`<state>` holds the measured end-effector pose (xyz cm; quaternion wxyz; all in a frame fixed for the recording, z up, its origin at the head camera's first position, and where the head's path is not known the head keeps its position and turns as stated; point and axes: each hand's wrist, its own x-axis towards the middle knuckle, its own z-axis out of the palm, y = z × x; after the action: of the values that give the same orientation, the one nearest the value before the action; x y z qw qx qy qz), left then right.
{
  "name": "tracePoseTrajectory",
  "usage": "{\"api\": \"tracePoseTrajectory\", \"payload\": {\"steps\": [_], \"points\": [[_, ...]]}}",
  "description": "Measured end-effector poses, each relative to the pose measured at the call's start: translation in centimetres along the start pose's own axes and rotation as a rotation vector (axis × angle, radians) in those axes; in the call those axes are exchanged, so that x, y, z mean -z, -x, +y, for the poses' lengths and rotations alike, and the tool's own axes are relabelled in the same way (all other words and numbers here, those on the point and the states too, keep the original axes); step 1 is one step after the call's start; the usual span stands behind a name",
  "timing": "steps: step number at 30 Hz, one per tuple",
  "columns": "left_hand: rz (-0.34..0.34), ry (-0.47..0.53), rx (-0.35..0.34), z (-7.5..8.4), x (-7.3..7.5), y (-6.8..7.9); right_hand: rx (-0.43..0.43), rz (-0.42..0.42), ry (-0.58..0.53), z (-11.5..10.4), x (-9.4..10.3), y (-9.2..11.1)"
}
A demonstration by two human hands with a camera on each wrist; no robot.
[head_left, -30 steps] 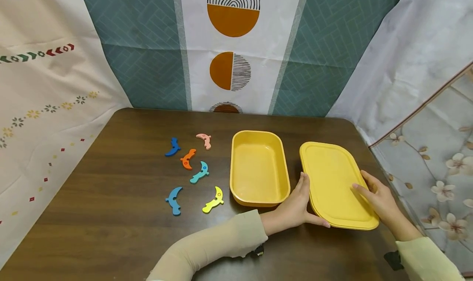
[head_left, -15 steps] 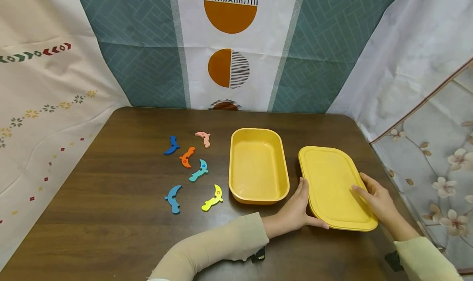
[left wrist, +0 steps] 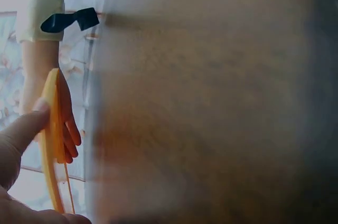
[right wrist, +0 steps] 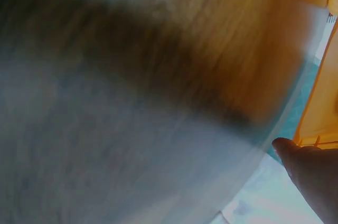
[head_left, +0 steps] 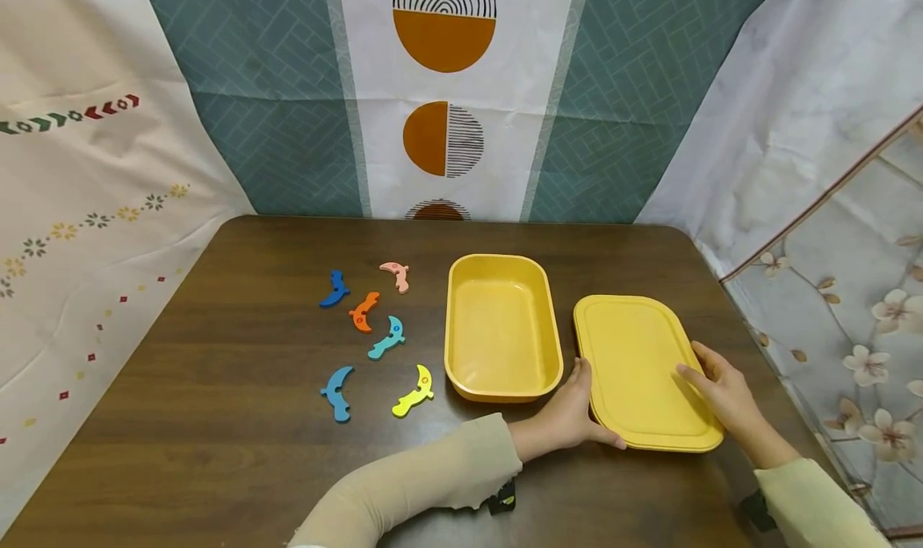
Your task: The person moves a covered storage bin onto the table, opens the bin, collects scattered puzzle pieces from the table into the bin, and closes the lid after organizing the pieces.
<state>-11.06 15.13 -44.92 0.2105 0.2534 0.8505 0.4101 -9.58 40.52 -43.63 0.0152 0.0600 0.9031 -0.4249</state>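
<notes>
A yellow lid [head_left: 638, 372] with rounded corners is held between both hands at the right in the head view. My left hand [head_left: 566, 412] spans its left edge and near corner, fingers along the side and thumb at the front. On the right edge, my right hand [head_left: 728, 396] grips with the thumb on top, the other fingers partly hidden beneath. In the left wrist view the lid [left wrist: 51, 118] appears edge-on, with my left thumb [left wrist: 24, 129] against it. An uncovered yellow box [head_left: 503, 332] stands just left of the lid, nothing inside it.
Several bird-shaped flat pieces lie left of the box on the brown table [head_left: 216, 452]: pink [head_left: 397, 276], dark blue [head_left: 335, 289], orange [head_left: 364, 313], teal [head_left: 387, 339], blue [head_left: 336, 394] and yellow [head_left: 414, 392]. Patterned cloths [head_left: 288, 131] hang around the table.
Both hands have shifted the lid a little to the left, and its far edge has come nearer to me. The box and the bird-shaped pieces have stayed in place.
</notes>
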Motion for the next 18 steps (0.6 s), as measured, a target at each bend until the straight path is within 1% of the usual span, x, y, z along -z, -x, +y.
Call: {"api": "tracePoseTrajectory", "payload": {"steps": [4,9,13,18], "points": [[0.002,0.009,0.025,-0.3,0.1,-0.2,0.031,0.001,0.044,0.1,-0.4,-0.3],[0.003,0.054,0.042,-0.7,0.0,-0.2,0.028,-0.037,0.111,0.0,-0.9,-0.7],[-0.009,0.099,0.07,-1.1,0.1,-0.2,0.016,-0.075,0.111,-0.2,-1.2,-1.0],[-0.03,0.097,0.062,-1.2,0.3,-0.2,0.002,-0.102,0.113,-0.5,-1.5,-1.1]]}}
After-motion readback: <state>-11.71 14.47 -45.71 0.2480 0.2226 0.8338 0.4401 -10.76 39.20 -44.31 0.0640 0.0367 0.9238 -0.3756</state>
